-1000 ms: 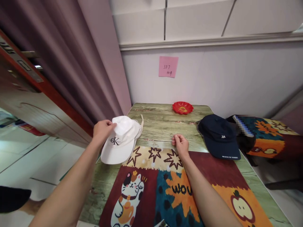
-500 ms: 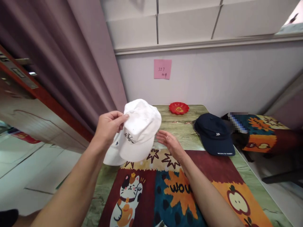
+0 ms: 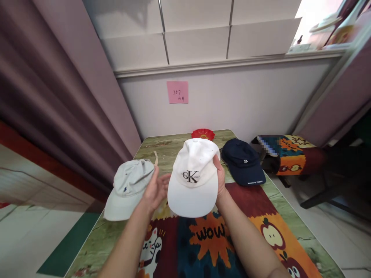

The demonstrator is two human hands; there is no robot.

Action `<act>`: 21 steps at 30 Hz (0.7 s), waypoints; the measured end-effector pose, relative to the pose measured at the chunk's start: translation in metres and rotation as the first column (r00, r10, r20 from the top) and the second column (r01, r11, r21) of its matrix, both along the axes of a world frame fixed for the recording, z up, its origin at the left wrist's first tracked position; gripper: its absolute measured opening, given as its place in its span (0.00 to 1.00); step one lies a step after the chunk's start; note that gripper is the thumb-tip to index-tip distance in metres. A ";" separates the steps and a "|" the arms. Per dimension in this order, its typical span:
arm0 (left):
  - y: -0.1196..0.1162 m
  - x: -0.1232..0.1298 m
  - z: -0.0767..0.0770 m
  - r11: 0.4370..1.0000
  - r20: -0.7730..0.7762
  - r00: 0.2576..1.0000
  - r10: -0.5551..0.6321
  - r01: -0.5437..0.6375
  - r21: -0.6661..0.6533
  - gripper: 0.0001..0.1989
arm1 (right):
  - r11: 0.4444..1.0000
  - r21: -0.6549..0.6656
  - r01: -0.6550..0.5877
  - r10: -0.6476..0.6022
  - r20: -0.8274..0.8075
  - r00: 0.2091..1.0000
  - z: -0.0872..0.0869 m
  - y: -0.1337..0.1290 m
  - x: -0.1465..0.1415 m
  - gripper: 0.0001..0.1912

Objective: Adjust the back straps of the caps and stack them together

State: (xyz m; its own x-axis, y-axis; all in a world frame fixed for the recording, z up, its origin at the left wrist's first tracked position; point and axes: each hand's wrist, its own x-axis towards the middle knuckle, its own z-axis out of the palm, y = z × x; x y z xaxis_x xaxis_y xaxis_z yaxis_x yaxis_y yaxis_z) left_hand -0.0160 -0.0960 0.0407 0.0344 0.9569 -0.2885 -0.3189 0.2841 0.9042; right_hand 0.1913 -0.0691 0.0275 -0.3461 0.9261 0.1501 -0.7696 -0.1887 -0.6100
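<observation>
A white baseball cap (image 3: 193, 162) with dark letters on its front is held up over the middle of the table, brim toward me. My right hand (image 3: 220, 178) grips its right side, fingers partly hidden behind the crown. Close to the cap's left edge, my left hand (image 3: 156, 190) is open with its fingers stretched toward it; I cannot tell if the fingertips touch. Left of that hand lies a pale grey cap (image 3: 129, 185) with a small dark emblem and a loose strap. A navy cap (image 3: 242, 161) rests on the table's right side.
A red scalloped dish (image 3: 203, 134) stands at the back of the green wood-patterned table (image 3: 162, 148). A colourful printed cloth (image 3: 213, 247) covers its front. A pink note (image 3: 177, 92) is on the wall. To the right is a dark stool (image 3: 314, 189); a curtain (image 3: 95, 77) hangs left.
The white cap has moved right, from my left hand into my right hand, and its front turned toward me. My left hand has let go, and the grey cap is uncovered. The view has shifted.
</observation>
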 end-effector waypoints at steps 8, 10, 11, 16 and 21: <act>-0.016 0.047 0.003 0.968 0.524 0.818 -0.238 0.157 0.195 0.44 | 0.999 -0.007 -0.032 0.032 0.039 0.999 -0.011 -0.003 -0.007 0.41; -0.015 0.050 0.012 0.967 0.525 0.821 -0.226 0.124 0.222 0.42 | 0.999 -0.018 -0.049 0.050 0.036 0.998 -0.015 -0.002 -0.008 0.40; -0.015 0.051 0.015 0.967 0.524 0.823 -0.221 0.114 0.229 0.40 | 0.998 -0.021 -0.057 0.058 0.034 0.998 -0.015 -0.002 -0.008 0.40; -0.017 0.048 0.015 0.974 0.511 0.844 -0.166 0.060 0.217 0.34 | 1.000 -0.003 -0.007 0.008 0.051 0.999 -0.014 -0.002 -0.005 0.39; -0.008 0.035 0.005 0.978 0.483 0.858 -0.174 0.092 0.190 0.35 | 0.999 0.004 0.035 -0.035 0.054 0.998 -0.011 0.003 -0.001 0.41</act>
State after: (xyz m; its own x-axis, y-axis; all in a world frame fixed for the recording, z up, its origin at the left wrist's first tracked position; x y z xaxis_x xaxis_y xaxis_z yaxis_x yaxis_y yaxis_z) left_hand 0.0189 -0.1043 0.0461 0.2631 0.9635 -0.0486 -0.7045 0.2263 0.6726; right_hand 0.1906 -0.0664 0.0167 -0.3207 0.9375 0.1350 -0.7418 -0.1600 -0.6513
